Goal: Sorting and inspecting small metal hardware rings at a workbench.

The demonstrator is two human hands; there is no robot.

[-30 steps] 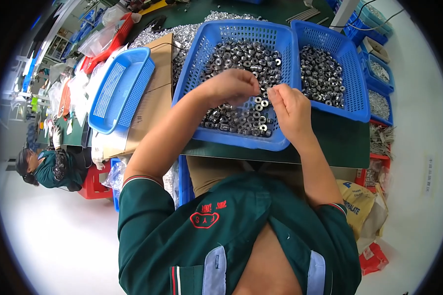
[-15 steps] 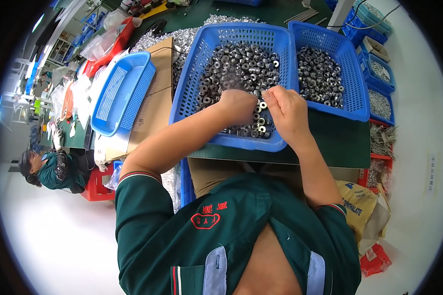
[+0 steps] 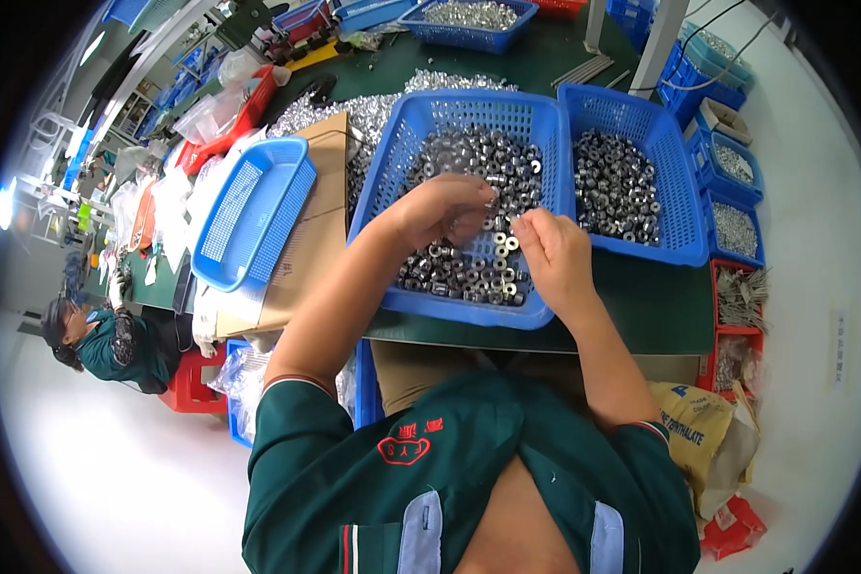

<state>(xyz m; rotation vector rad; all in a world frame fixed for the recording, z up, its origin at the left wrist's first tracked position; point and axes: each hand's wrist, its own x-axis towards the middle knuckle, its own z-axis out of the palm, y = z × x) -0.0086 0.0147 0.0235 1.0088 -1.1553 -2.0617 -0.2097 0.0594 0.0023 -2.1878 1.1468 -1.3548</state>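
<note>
A large blue perforated basket (image 3: 371, 206) stands at the table's front edge, holding many small dark metal rings (image 3: 450, 273) with centre holes. Several brighter, brass-toned rings (image 3: 503, 251) lie among them between my hands. My left hand (image 3: 442, 210) hovers above the basket's middle, its fingers curled and partly blurred; what they hold cannot be made out. Over the basket's right side is my right hand (image 3: 560, 258), thumb and forefinger pinched together, the thing between them hidden or too small to name.
A second blue basket (image 3: 684, 201) of similar metal rings touches the right side. To the left, an empty light-blue basket (image 3: 201, 251) rests on cardboard (image 3: 301, 239). Shiny metal parts (image 3: 378, 110) are heaped behind. A co-worker (image 3: 115, 335) sits far left.
The view has tilted up, so the baskets sit lower in it. My left hand has drawn away from my right hand and its fist has loosened; the right stays pinched.
</note>
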